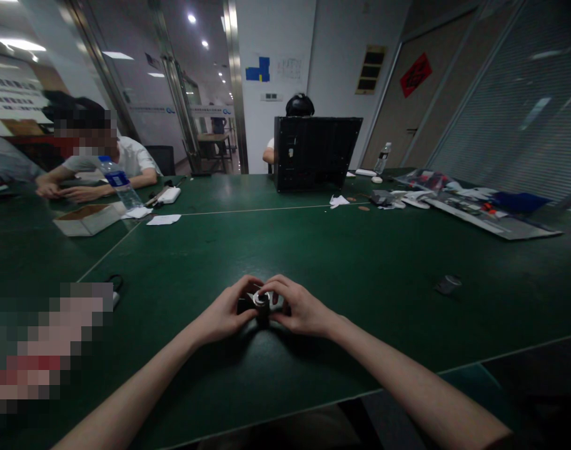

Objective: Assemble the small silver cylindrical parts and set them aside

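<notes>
The left hand (pixel 224 310) and right hand (pixel 303 306) curl their fingers (pixel 280 287) tightly around a small dark-and-silver object (pixel 261 302), holding it together over the green table (pixel 360 262).

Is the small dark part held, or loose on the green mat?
Held: the left hand and right hand close on the small dark part from both sides; whether it touches the green mat cannot be told.

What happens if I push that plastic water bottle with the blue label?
The plastic water bottle is tall and narrow, so it would probably tip. Its round sides mean it might then roll, and its thin clear plastic looks light.
</notes>
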A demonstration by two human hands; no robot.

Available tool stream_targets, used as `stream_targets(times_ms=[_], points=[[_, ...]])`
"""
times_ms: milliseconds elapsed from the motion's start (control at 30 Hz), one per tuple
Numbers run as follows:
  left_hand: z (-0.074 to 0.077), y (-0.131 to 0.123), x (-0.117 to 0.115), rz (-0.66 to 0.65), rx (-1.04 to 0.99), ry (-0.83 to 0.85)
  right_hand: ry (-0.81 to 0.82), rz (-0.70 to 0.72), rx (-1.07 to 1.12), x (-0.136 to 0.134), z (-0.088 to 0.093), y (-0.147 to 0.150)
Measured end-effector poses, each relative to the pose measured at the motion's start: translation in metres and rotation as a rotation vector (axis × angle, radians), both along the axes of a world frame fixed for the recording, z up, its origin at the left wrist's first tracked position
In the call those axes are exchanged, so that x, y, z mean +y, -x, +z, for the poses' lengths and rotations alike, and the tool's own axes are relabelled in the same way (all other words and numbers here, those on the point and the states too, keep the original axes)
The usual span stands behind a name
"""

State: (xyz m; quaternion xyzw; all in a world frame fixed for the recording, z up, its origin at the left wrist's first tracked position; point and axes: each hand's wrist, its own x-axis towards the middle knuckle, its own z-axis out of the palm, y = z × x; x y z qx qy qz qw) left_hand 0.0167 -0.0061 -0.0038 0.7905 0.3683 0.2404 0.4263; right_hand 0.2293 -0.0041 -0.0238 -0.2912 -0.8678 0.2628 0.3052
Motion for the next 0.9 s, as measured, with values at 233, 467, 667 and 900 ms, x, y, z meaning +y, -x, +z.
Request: stream_targets(times_ms=[233,467,667,900], points=[[-0.002,-0.0014,0.0006,0.026,0.142,-0.07,-0.023,-0.011,0.023,0.0001,-0.0004,-0.0012],[-0.0037,-0.0004,0.0032,0.006,0.175,-0.084,-0.05,-0.025,0.03,-0.0001,0.0001,-0.0012],[-0.0017,0.0005,-0.0001,-0.018,0.105,-0.041,-0.055,-0.028,0.047,0.0003,0.0004,-0.0012],[-0.0001,-0.0023,-0.0007,-0.02,0.122,-0.072,-0.05,-0.037,0.035,-0.0002,0.0023,-0.0011]])
